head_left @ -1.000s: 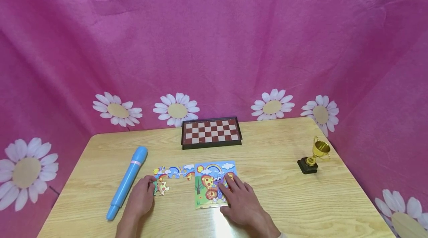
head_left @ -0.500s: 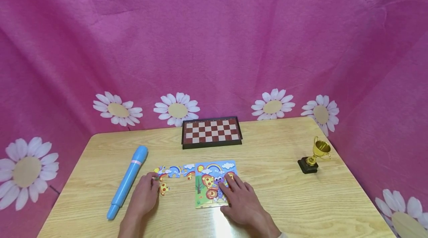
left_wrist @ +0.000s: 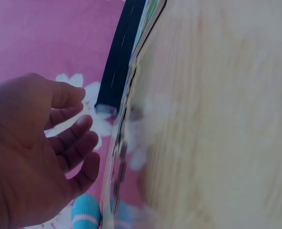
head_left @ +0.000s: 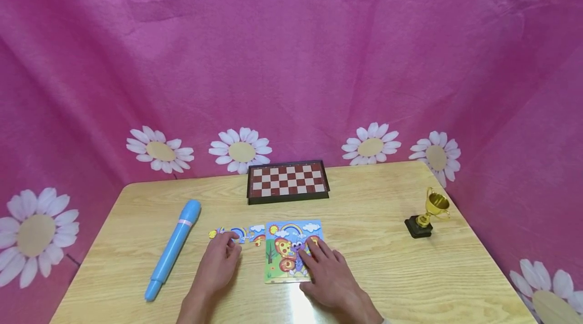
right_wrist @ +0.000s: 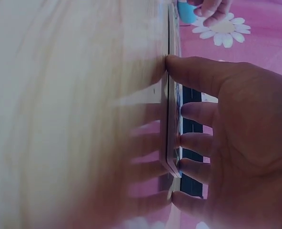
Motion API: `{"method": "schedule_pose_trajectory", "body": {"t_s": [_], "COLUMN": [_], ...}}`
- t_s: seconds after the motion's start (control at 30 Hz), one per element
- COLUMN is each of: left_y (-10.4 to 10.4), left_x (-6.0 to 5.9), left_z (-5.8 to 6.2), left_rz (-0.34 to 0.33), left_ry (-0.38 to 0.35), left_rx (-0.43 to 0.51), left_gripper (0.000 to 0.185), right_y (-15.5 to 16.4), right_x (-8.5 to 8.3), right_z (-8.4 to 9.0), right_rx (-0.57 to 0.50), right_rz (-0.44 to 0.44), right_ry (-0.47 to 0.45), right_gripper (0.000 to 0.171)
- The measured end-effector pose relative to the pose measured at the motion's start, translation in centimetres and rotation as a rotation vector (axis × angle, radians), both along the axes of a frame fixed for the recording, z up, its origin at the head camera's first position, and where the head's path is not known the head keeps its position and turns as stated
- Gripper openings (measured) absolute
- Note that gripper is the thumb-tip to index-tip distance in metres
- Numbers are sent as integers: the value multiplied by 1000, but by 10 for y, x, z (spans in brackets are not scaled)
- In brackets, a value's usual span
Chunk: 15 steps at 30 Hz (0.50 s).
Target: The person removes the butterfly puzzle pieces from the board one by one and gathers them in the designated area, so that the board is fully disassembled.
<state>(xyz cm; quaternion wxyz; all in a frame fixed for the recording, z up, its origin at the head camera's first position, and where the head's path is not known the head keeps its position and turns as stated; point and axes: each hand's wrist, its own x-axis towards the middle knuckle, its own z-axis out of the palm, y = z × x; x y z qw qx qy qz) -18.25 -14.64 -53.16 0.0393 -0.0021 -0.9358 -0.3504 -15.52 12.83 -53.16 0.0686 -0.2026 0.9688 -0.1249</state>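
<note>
A square picture puzzle, showing a purple butterfly, rainbow and sun, lies flat on the table. My right hand rests on its right part with fingers spread. In the right wrist view, the thumb touches the board's near edge, and several fingertips lie on its upper face. To the left is a row of loose puzzle pieces with bits of sky, cloud and rainbow. My left hand hovers low over the row's near side, fingers loosely bent and nothing visible between them. It hides part of the pieces from the head camera.
A long blue tube with a pink band lies left of the left hand. Behind the puzzle sits a black-framed checkered board. A small gold trophy cup on a black base stands at the right. Pink flowered cloth surrounds the table.
My left hand has moved right and slightly forward from the left end of the loose pieces, and now covers the red-and-yellow spotted piece. The right hand has stayed on the puzzle.
</note>
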Motion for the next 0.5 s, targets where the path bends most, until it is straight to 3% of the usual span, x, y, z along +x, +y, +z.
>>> {"method": "schedule_pose_trajectory", "body": {"t_s": [0.2, 0.33, 0.5], "left_y": [20, 34, 49], "left_x": [0, 1, 0], "left_z": [-2, -1, 0], "left_rz": [-48, -103, -175], "left_ry": [-20, 15, 0], "left_rx": [-18, -19, -43], "left_gripper": [23, 22, 25], "right_y": [2, 5, 9], "right_x": [2, 2, 2], "right_z": [2, 2, 2], "right_rx": [-26, -48, -39], "right_rz": [-3, -39, -66], "right_ry": [4, -22, -44], "right_gripper": [72, 72, 73]}}
